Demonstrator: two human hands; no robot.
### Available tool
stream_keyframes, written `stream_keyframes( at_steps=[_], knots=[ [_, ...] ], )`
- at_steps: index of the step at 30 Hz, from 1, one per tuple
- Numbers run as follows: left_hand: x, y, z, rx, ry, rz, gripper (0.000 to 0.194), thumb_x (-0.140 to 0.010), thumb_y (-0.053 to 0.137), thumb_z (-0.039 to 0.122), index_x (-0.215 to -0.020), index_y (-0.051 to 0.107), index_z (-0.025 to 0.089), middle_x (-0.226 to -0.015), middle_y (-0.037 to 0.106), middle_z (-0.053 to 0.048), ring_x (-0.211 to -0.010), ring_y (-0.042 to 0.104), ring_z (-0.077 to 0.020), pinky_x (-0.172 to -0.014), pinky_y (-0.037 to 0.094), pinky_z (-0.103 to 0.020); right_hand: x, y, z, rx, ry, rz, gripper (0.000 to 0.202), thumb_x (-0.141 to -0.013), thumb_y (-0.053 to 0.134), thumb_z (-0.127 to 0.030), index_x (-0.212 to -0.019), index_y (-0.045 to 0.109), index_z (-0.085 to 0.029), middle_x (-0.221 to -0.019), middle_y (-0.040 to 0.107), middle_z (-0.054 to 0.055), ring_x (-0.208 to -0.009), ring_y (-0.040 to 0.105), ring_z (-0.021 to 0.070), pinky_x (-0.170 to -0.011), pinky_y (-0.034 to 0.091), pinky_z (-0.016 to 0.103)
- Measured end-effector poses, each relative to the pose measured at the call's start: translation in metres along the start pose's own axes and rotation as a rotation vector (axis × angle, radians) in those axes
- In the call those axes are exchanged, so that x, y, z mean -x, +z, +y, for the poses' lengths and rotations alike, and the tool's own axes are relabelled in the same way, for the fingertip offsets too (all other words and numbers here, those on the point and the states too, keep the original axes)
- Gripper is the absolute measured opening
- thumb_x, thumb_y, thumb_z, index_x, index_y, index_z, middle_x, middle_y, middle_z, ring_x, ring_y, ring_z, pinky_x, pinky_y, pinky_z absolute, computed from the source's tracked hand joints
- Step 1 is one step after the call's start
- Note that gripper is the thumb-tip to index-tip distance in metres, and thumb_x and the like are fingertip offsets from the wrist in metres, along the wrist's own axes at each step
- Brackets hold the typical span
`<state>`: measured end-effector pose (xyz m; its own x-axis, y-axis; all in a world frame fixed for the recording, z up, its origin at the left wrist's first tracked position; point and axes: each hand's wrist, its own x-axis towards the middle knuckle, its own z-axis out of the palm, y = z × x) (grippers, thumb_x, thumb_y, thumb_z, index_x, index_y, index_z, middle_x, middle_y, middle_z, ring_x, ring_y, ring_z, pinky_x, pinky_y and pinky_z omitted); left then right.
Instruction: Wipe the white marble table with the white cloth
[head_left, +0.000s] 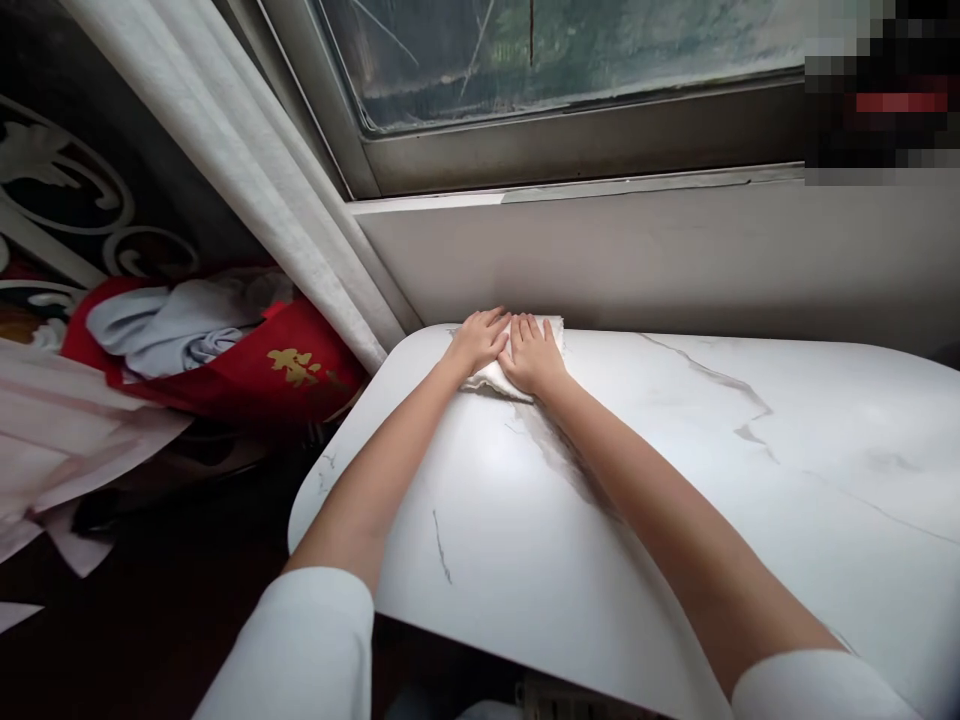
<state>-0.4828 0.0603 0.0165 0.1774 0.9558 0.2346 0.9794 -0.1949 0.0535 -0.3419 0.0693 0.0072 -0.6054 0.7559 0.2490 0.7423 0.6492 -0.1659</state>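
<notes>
A folded white cloth (496,382) lies on the far left part of a white marble-patterned table (750,480). My left hand (478,342) rests on the cloth's left side with its fingers stretched to the right. Beside it, touching, my right hand (534,355) lies flat over the middle of the cloth, fingers pointing away from me. Both palms press down from above, and neither hand is closed round the cloth. Parts of the cloth are hidden under the hands.
Behind the table's far edge rises a grey wall with a window (570,70) above it. A pale curtain (247,170) hangs at the left. Next to the table's left end stands a red bag (307,375) holding light grey fabric. Pink fabric (60,430) hangs farther left.
</notes>
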Motion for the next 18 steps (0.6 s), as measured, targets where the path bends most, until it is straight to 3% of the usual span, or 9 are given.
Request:
stream_keyframes(
  at_steps=[3, 6, 10, 13, 16, 18],
  knots=[
    [0.006, -0.001, 0.003, -0.009, -0.011, 0.011, 0.046, -0.093, 0.030, 0.023, -0.134, 0.046, 0.009, -0.141, 0.045, -0.013, -0.133, 0.038, -0.0210, -0.112, 0.025, -0.040, 0.003, 0.001, -0.001, -0.002, -0.025, 0.020, 0.065, -0.091, 0.027, -0.032, -0.141, 0.027, 0.009, -0.148, 0.027, 0.025, -0.139, 0.020, 0.0312, -0.112, 0.010, 0.050],
    [0.038, -0.009, 0.013, 0.039, -0.009, -0.044, 0.048, -0.094, 0.027, 0.024, -0.137, 0.042, 0.008, -0.145, 0.039, -0.014, -0.136, 0.031, -0.0208, -0.113, 0.023, -0.041, 0.032, -0.002, -0.015, -0.012, -0.078, 0.026, 0.064, -0.091, 0.028, -0.033, -0.141, 0.029, 0.008, -0.148, 0.028, 0.026, -0.140, 0.020, 0.0315, -0.112, 0.010, 0.051],
    [0.118, -0.029, 0.022, 0.105, -0.024, -0.108, 0.050, -0.095, 0.023, 0.027, -0.139, 0.039, 0.010, -0.148, 0.036, -0.011, -0.139, 0.026, -0.0192, -0.114, 0.021, -0.042, 0.090, -0.013, -0.067, -0.075, -0.131, 0.000, 0.065, -0.092, 0.026, -0.035, -0.142, 0.027, 0.008, -0.149, 0.026, 0.025, -0.140, 0.015, 0.0346, -0.112, 0.005, 0.055],
    [0.187, -0.045, 0.021, 0.131, -0.113, -0.089, 0.052, -0.096, 0.017, 0.029, -0.140, 0.038, 0.011, -0.148, 0.035, -0.011, -0.139, 0.026, -0.0194, -0.114, 0.021, -0.044, 0.126, -0.021, -0.115, -0.172, -0.221, -0.024, 0.066, -0.093, 0.026, -0.036, -0.143, 0.025, 0.007, -0.149, 0.025, 0.025, -0.140, 0.012, 0.0369, -0.112, 0.002, 0.058],
    [0.243, -0.056, 0.013, 0.151, -0.186, -0.033, 0.052, -0.097, 0.016, 0.033, -0.144, 0.033, 0.017, -0.148, 0.035, -0.007, -0.139, 0.026, -0.0185, -0.115, 0.022, -0.044, 0.145, -0.026, -0.154, -0.266, -0.297, -0.075, 0.067, -0.093, 0.030, -0.038, -0.142, 0.027, 0.007, -0.148, 0.025, 0.026, -0.140, 0.012, 0.0380, -0.112, 0.003, 0.060],
    [0.265, -0.060, 0.006, 0.148, -0.218, -0.018, 0.051, -0.098, 0.017, 0.033, -0.146, 0.029, 0.021, -0.148, 0.035, -0.005, -0.139, 0.027, -0.0177, -0.115, 0.022, -0.043, 0.148, -0.025, -0.169, -0.310, -0.327, -0.091, 0.068, -0.092, 0.032, -0.040, -0.141, 0.029, 0.007, -0.148, 0.026, 0.027, -0.140, 0.013, 0.0386, -0.112, 0.005, 0.059]
  ],
)
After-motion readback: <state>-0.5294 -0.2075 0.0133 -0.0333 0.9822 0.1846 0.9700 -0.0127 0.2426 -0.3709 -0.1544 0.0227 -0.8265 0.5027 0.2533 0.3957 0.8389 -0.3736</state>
